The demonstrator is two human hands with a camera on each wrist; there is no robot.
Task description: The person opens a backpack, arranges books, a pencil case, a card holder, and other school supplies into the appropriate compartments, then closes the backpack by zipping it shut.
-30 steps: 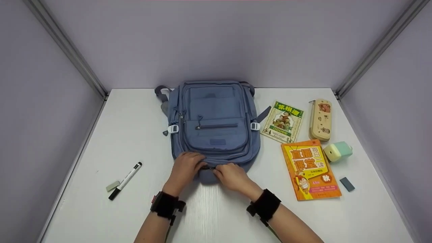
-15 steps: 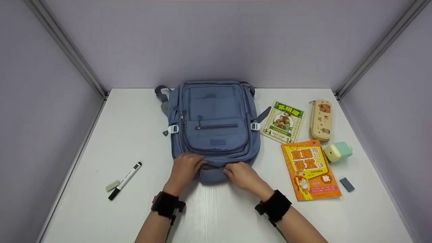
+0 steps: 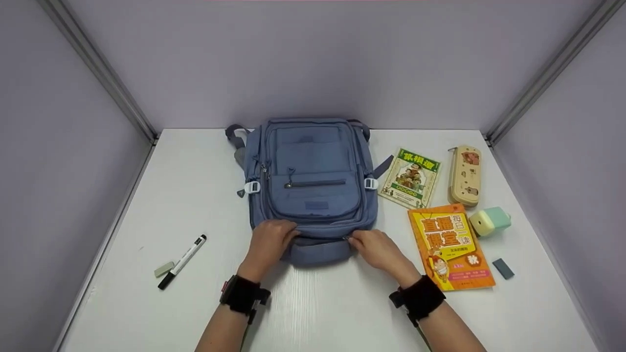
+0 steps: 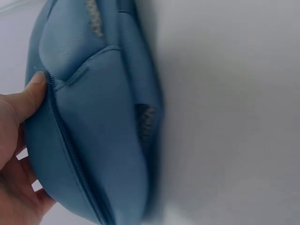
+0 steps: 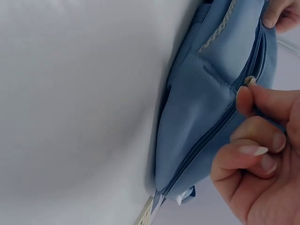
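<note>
A marker point(image 3: 182, 261) and block point(image 3: 164, 270) lie near the table's point(image 3: 205, 190) left edge. The left hand point(image 3: 266, 247) pinches the blue backpack point(image 3: 315, 159) at the back edge; the right hand point(image 3: 379, 250) pinches its zipper pull point(image 5: 250, 80). Green book point(image 3: 411, 178), orange book point(image 3: 452, 247), case point(image 3: 464, 176), and box point(image 3: 490, 221) sit rightward.

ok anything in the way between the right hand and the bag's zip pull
No, nothing visible: the right hand is pinching the zip pull at the near edge of the bag. The green book and orange book lie off to the right, not between them.
</note>
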